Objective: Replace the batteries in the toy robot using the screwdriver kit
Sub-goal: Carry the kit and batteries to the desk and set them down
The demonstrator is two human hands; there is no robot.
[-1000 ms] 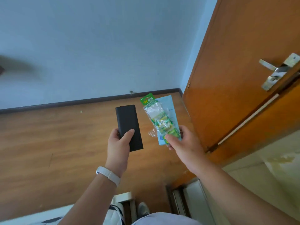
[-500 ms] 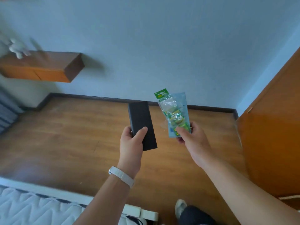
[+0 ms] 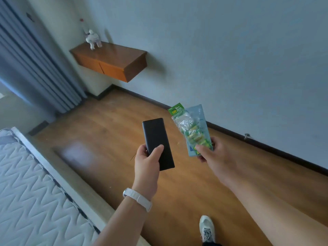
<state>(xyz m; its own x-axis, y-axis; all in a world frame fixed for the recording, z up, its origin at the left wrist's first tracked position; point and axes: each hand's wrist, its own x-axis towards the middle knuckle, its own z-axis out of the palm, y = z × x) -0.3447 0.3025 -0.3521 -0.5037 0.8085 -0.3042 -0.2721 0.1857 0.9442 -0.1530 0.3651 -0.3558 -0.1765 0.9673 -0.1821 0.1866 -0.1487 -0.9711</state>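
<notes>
One black case [image 3: 156, 137] is clasped in the left grip [image 3: 147, 164], one battery pack [image 3: 190, 128] in the right grip [image 3: 213, 155].

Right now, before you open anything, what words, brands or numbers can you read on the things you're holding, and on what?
No text is legible in this view.
Green header card of the battery pack, in the right hand: pale printing, too blurred to read.
Blue packet behind the pack: small dark marks, too small to read.
Black case, in the left hand: no lettering visible.
</notes>
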